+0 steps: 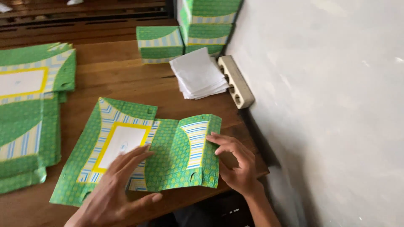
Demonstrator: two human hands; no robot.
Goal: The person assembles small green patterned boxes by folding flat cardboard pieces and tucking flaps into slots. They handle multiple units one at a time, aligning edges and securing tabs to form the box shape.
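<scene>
Left hand (113,185) flat on carton blank (168,155), right hand (235,162) folding edge

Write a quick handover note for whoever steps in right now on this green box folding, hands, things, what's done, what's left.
Left hand: flat, pressing on the unfolded green box sheet on the wooden table.
Right hand: fingers at the sheet's right edge, holding its right flap folded up.
Nearby: stack of flat sheets at left; white paper stack and power strip by the wall.
Done: folded boxes stacked at the back.
Left: this sheet, only one flap raised, plus the flat stack.
</scene>
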